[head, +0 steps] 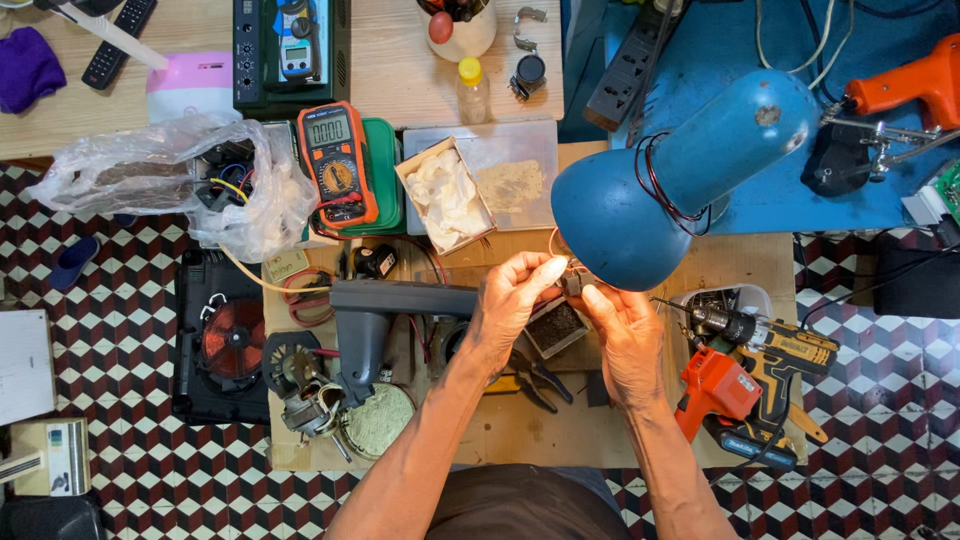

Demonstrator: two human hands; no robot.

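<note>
While a blue lamp crowds close, both hands pinch one small part.

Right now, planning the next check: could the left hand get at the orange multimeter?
Probably yes. The left hand lies below and right of the orange multimeter, which sits uncovered; but it pinches a small part together with the right hand.

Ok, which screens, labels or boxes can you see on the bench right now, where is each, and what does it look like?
Orange multimeter: upper middle, on a green case, grey screen, round dial.
Blue-grey meter: top, on a black box, small pale screen.
Open cardboard box: left of the blue lamp, holds white wadding.
Clear plastic bag: upper left, parts inside.
Left hand and right hand: pinching a small part under the lamp.
</note>
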